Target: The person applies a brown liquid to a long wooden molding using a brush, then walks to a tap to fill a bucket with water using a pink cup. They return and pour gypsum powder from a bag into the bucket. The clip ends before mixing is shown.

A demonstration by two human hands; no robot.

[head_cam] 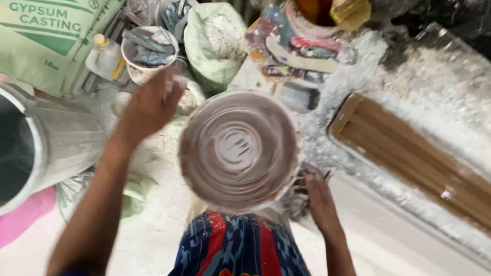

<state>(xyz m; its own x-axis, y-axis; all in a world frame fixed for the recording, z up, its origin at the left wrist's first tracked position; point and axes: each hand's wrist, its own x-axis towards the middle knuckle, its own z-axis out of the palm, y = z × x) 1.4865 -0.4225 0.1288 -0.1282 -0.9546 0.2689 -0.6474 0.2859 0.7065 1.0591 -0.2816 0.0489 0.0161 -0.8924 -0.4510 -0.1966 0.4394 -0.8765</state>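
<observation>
A round bucket point(239, 149) with a swirled whitish-brown mix stands in front of me, above my patterned lap. My left hand point(152, 104) is raised with fingers apart, reaching toward a small white bucket of tools point(147, 53) at the upper left; it holds nothing that I can see. My right hand point(318, 199) rests low at the bucket's right side, against a dusty clump there, fingers partly hidden by the rim.
A green bag of gypsum point(37, 15) lies at the top left. A large metal drum point(4, 147) lies at left. An open sack of white powder point(216, 39) stands behind. A long brown mould point(433, 168) lies at right on a powder-covered floor.
</observation>
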